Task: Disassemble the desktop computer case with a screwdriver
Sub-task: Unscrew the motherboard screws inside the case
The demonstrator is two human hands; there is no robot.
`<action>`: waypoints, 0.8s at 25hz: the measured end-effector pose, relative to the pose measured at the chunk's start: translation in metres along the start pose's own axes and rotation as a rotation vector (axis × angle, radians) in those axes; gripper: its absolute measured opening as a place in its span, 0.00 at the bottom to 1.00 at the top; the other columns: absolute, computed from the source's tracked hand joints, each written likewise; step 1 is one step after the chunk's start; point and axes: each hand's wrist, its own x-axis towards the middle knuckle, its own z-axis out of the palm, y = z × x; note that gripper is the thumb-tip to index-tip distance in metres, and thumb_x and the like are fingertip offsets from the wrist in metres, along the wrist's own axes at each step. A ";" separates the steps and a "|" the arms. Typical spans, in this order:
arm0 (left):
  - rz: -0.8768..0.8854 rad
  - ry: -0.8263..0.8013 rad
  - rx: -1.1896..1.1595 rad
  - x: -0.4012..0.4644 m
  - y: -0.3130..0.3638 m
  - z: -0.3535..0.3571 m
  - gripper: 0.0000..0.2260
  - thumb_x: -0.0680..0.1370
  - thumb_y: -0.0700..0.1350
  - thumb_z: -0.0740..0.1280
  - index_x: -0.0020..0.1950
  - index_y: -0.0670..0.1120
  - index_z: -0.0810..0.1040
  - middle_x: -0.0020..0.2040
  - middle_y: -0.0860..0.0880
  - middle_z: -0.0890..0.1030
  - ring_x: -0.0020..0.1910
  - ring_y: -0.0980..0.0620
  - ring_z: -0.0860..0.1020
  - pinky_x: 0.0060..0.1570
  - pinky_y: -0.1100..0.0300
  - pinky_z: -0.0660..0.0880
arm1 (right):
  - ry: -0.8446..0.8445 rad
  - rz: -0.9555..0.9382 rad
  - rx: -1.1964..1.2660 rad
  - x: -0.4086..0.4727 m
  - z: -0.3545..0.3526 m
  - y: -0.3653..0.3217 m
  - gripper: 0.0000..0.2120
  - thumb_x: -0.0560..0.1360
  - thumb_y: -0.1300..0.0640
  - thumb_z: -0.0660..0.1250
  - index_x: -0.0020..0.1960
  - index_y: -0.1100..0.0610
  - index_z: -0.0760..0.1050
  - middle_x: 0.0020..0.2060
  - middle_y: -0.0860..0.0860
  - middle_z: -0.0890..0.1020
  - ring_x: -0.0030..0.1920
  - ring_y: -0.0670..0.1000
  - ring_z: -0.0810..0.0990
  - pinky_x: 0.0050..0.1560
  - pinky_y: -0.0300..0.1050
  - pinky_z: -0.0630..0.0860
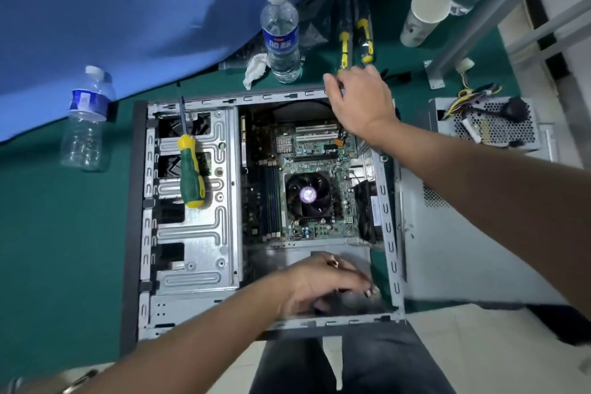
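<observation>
Left hand [323, 285] had its fingers curled on something blurry inside the case [192, 227], right hand [361, 102] gripped the far rim — stiff, heavyish sheet steel, sharp edges probably.

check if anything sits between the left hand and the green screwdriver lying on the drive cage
Nothing visible blocks it. The green-and-yellow-handled screwdriver lies uncovered on the silver metal drive cage, up and left of the left hand, with only bare cage surface between them.

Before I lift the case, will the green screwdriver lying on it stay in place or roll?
The green screwdriver probably rolls: its handle looks rounded and it lies loose on the ribbed metal drive cage, held by neither hand. Smooth metal likely gives little grip. Its handle end seems heavier, so it may pivot first.
</observation>
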 end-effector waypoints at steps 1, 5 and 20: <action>0.009 0.103 0.058 0.008 -0.005 -0.002 0.04 0.74 0.47 0.74 0.48 0.54 0.85 0.44 0.55 0.85 0.48 0.53 0.81 0.44 0.63 0.77 | 0.003 0.003 -0.005 0.001 0.001 0.001 0.24 0.83 0.43 0.48 0.43 0.58 0.74 0.46 0.56 0.79 0.55 0.57 0.72 0.56 0.58 0.72; -0.001 0.381 0.464 0.023 -0.016 -0.008 0.09 0.73 0.52 0.74 0.51 0.54 0.82 0.46 0.57 0.83 0.48 0.56 0.80 0.44 0.68 0.74 | 0.009 0.000 -0.003 0.001 0.003 0.000 0.25 0.83 0.43 0.48 0.45 0.59 0.75 0.47 0.57 0.79 0.56 0.58 0.72 0.56 0.59 0.72; -0.011 0.217 1.759 -0.006 -0.012 -0.013 0.13 0.82 0.36 0.58 0.65 0.38 0.73 0.59 0.40 0.78 0.55 0.44 0.79 0.42 0.55 0.74 | 0.040 -0.013 0.013 0.001 0.003 0.000 0.25 0.83 0.44 0.49 0.44 0.59 0.76 0.46 0.55 0.79 0.56 0.58 0.72 0.54 0.56 0.73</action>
